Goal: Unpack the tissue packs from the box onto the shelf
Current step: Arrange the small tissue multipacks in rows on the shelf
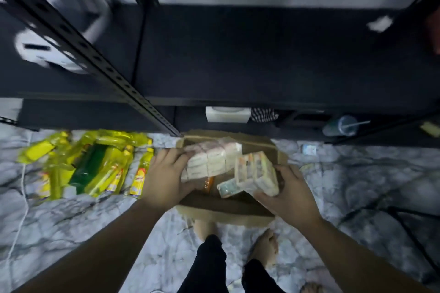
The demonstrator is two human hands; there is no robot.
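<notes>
Your left hand (166, 173) holds a bundle of tissue packs (209, 162) on its left side, fingers curled over it. Your right hand (285, 195) holds a second bundle (257, 175), tipped up on its side. Both bundles are inside the open brown box (228, 209) on the floor (357, 185). The dark shelf (250, 54) stands just past the box. Yellow and green packets (95, 164) lie on the floor to the left.

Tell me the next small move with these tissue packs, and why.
Probably lift both bundles straight up out of the box: the left hand already grips one bundle, the right hand the other, and the shelf above has bare room.
</notes>
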